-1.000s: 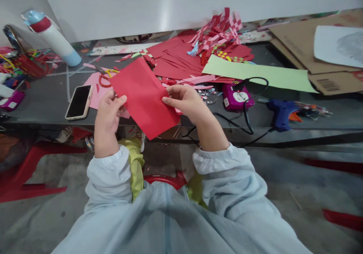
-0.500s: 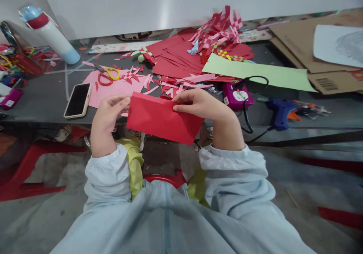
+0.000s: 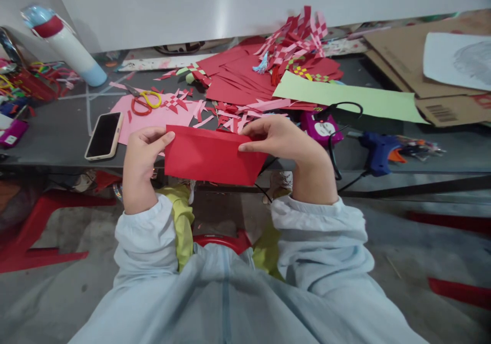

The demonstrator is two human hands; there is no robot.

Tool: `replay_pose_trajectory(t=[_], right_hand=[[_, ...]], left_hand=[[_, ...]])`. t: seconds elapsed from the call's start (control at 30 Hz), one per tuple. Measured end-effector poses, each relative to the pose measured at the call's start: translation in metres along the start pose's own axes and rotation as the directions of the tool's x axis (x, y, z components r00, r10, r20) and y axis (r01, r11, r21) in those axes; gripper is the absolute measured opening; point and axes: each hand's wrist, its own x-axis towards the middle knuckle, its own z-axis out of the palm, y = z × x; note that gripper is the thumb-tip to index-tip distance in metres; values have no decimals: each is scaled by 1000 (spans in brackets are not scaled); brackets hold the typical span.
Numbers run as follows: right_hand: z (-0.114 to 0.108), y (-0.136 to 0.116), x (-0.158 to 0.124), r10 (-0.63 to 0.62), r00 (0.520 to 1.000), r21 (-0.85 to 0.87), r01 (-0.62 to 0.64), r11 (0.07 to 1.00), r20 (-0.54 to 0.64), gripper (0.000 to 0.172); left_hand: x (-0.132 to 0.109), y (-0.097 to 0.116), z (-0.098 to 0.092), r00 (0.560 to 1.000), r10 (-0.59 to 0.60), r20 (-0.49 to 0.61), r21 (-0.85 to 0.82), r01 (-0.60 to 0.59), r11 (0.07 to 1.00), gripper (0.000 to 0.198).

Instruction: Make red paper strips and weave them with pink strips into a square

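Observation:
I hold a folded red paper sheet [image 3: 213, 154] level in front of me, just over the near edge of a low dark table [image 3: 61, 139]. My left hand [image 3: 141, 154] pinches its left end, thumb on top. My right hand [image 3: 282, 139] pinches the upper right edge, fingers curled over the fold. Both sleeves are pale blue. Behind the sheet lie pink paper [image 3: 153, 116] and red and pink paper strips [image 3: 230, 116].
A phone [image 3: 104, 135] lies left of my left hand, with yellow-and-red scissors [image 3: 143, 101] beyond it. A purple box [image 3: 320, 129], black cable and blue glue gun [image 3: 379, 149] sit to the right. Red sheets, woven strips, a green sheet [image 3: 353, 101], cardboard and a bottle [image 3: 63, 42] lie farther back.
The red sheet was upright and tilted a second ago; it has been turned flat and lowered, and both hands have shifted slightly along its ends.

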Motion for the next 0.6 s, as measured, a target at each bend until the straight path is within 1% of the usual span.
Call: replay_pose_trajectory(t=[0.07, 0.17, 0.33, 0.43, 0.53, 0.6], right_hand=[[-5, 2, -2, 5, 999, 24, -3, 1000, -53, 22], [-12, 6, -5, 28, 991, 15, -26, 1000, -133, 21], [-13, 11, -3, 48, 967, 95, -25, 995, -249, 19], [-11, 10, -1, 68, 954, 126, -32, 992, -291, 17], [-11, 8, 1, 89, 947, 112, -57, 992, -310, 14], [-11, 8, 1, 98, 943, 103, -68, 992, -319, 14]], left_hand=[[0, 2, 0, 1000, -5, -16, -15, 5, 1000, 25], [0, 3, -1, 999, -3, -43, -18, 2, 1000, 27], [2, -2, -4, 1000, 7, -21, -37, -8, 999, 27], [3, -4, -4, 999, 26, -48, -51, -28, 998, 27], [3, -4, -3, 995, 50, -90, -48, -54, 997, 27], [3, -3, -2, 993, 58, -99, -47, -63, 997, 26]])
